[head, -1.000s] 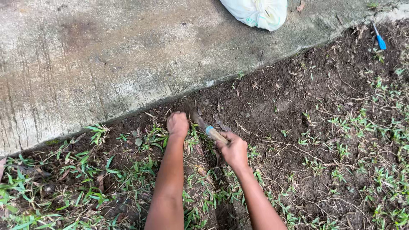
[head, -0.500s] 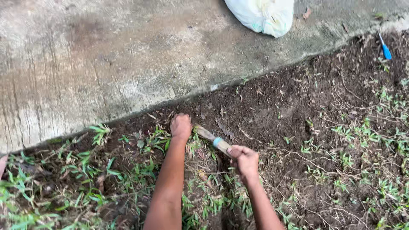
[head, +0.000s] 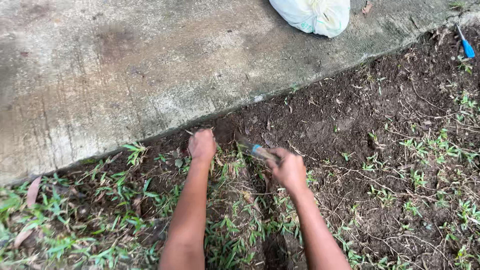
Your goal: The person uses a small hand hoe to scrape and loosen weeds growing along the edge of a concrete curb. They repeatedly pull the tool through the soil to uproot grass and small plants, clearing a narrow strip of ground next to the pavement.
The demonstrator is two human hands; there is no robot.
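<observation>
My left hand is closed around a tuft of grass at the edge of the concrete slab. My right hand grips a small hand tool with a blue band near its handle; the tool's blade points up-left into the dark soil just right of my left hand. Both forearms reach up from the bottom of the view over a patch of low green grass.
A white bag lies on the concrete at the top. A blue-handled tool rests in the soil at the top right. Bare dug soil spreads to the right, with sparse grass shoots and dry twigs.
My right hand with the tool has jabbed back and forth beside my left hand. My left hand has stayed on the grass tuft. The view has shifted slightly.
</observation>
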